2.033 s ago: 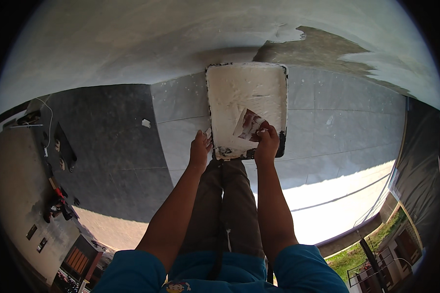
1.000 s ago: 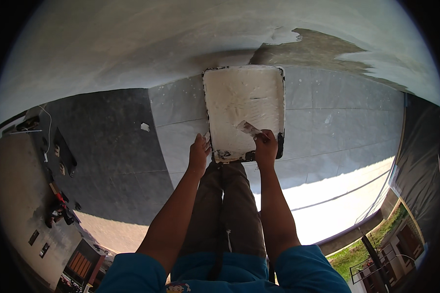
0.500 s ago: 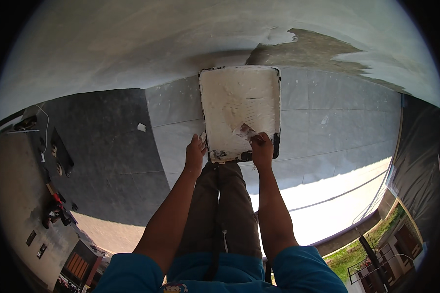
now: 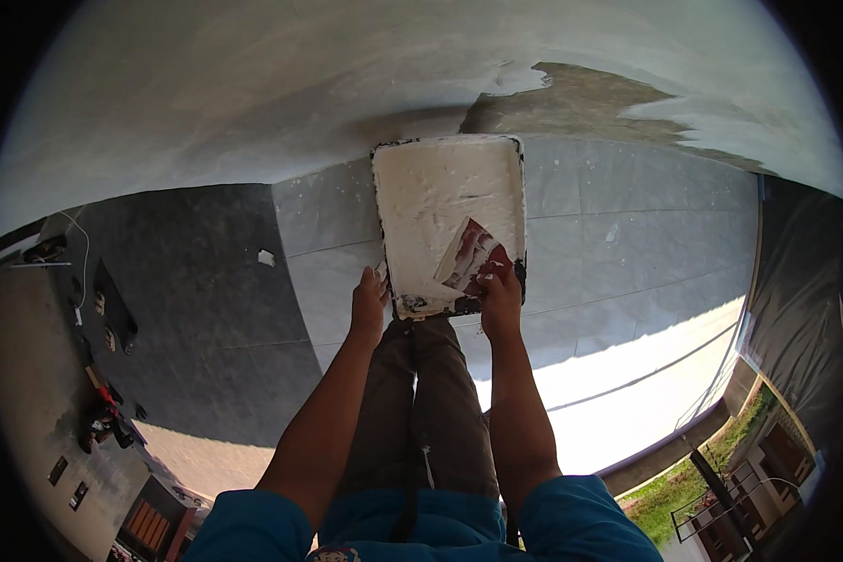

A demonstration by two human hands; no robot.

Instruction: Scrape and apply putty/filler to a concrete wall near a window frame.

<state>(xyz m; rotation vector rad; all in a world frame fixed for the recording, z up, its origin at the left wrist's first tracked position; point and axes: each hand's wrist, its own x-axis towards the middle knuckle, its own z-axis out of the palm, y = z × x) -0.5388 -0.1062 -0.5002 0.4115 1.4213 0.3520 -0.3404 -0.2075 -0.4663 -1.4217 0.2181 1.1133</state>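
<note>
In front of me is a shallow rectangular tray (image 4: 478,167) with a dark rim, thickly coated in off-white paste. My left hand (image 4: 369,304) is closed at its left rim, fingers whitened and partly hidden. A flat reddish-brown putty scraper (image 4: 469,251), smeared with white, is gripped by my right hand (image 4: 501,298) above the tray's lower right part. Its broad blade points up and left over the paste. Beyond the tray rises a pale, coated wall (image 4: 281,94) with a rough, bare grey-brown patch (image 4: 571,105) on the right.
Light grey sheeting (image 4: 618,239) with white specks covers the floor on the right, beside a dark floor area (image 4: 201,281) on the left. A small white scrap (image 4: 266,258) lies there. Black plastic (image 4: 796,272) hangs at the far right. Sunlight falls on the nearer right floor.
My right hand has turned the scraper so its broad face shows, and it sits slightly lower over the tray. The tray and my left hand appear slightly left and lower in view.
</note>
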